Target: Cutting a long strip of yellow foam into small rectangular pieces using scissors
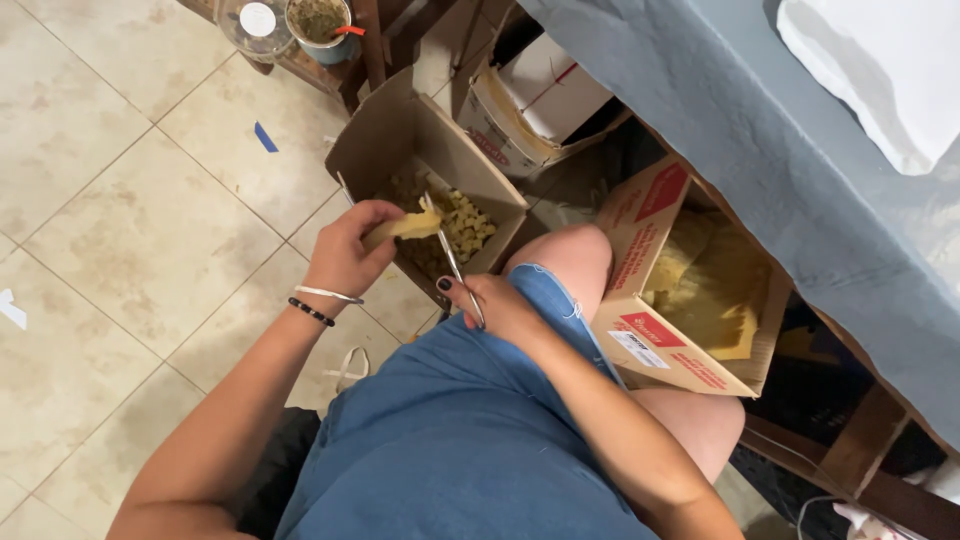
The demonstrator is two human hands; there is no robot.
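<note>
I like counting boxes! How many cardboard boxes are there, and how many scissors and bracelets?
Cardboard boxes: 3 (one with small yellow pieces, one with yellow sheets, one further back)
Scissors: 1
Bracelets: 2
Total: 6

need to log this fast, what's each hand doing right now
Left hand: closed on a thin yellow sheet strip.
Right hand: closed on the handles of metal scissors, blades at the strip.
</note>
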